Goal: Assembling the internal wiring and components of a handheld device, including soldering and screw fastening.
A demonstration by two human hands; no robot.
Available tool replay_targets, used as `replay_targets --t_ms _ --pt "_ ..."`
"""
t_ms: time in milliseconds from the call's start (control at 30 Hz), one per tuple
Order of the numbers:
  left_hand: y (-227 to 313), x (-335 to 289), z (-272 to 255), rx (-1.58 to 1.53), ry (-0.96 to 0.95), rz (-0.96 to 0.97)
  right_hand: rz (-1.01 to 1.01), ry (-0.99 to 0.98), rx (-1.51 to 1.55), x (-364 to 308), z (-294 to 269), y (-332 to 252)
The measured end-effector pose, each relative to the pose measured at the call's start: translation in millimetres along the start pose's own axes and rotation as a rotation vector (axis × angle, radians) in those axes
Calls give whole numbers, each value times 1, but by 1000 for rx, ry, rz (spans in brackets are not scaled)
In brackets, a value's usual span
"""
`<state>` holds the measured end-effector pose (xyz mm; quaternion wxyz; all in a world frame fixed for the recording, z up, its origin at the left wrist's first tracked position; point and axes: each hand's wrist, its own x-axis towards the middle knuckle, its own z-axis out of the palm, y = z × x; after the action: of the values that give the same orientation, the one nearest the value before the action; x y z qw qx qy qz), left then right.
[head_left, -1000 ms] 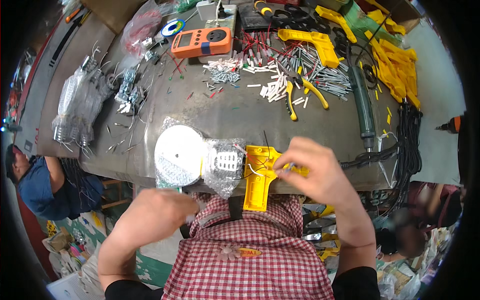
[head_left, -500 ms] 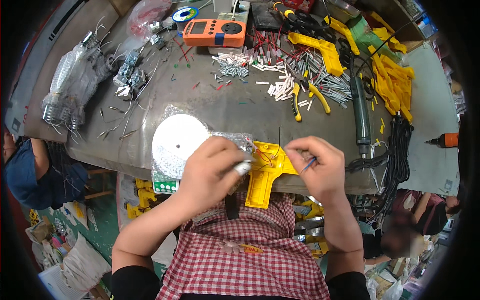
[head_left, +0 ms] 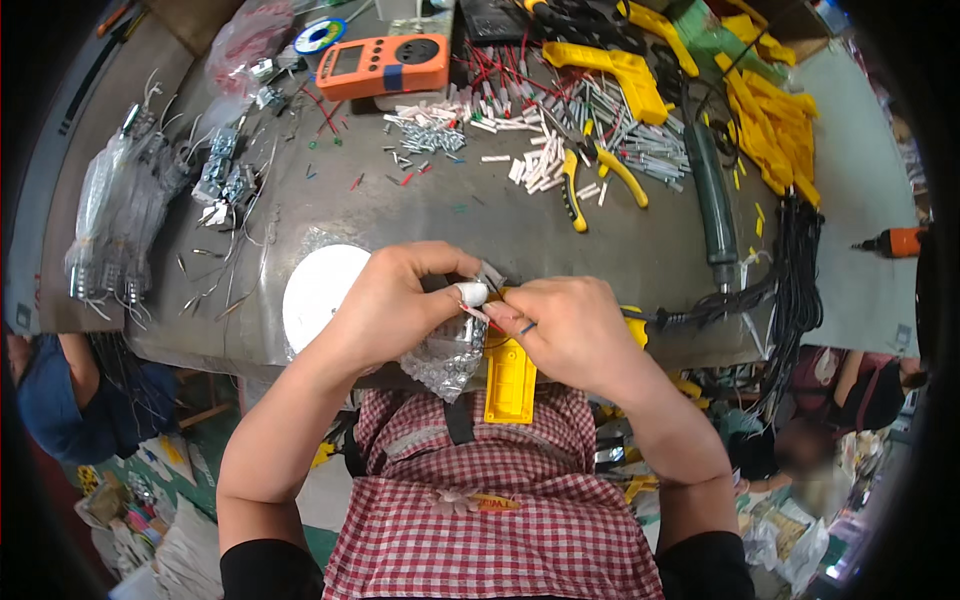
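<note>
The bench (head_left: 350, 205) spread before me; near its front edge lay a white disc (head_left: 318, 285), and a yellow shell (head_left: 510, 390) overhung that edge, probably for easy reach. Above it my left hand (head_left: 395, 300) and right hand (head_left: 575, 325) met, fingertips pinched on thin wires (head_left: 477, 314), likely to steady them.

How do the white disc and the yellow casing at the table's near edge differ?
The white disc is round and pale; the yellow casing is bright, and its near arm is straight-sided and hollow. The white disc lies farther left, its right side covered by the left grip; the yellow casing's middle is covered by the right grip. Both are only partly visible.
</note>
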<state>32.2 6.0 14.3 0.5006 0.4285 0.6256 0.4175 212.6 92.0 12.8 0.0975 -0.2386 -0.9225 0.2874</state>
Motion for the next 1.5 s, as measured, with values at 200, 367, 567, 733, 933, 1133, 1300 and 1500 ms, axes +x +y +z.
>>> replay_targets --t_ms 200,367,567,733,933,1133,1300,1500 --pt "-4 4 -2 27 -13 -56 0 -214 -17 12 -15 0" --pt "-4 7 -6 202 -43 85 -41 -267 -17 15 -18 7" --pt "-2 3 -8 164 -116 150 -29 -334 -78 18 -20 7" --pt "11 2 -6 30 -138 -26 -27 -56 117 8 -22 7" --pt "17 -1 6 364 -58 186 -309 45 -52 7 -28 18" --pt "2 -12 25 711 181 537 123 -27 537 9 -25 18" --pt "-2 -12 31 523 303 415 250 -70 666 8 -27 24" --pt "-7 -7 29 501 311 419 255 -179 547 9 -25 24"
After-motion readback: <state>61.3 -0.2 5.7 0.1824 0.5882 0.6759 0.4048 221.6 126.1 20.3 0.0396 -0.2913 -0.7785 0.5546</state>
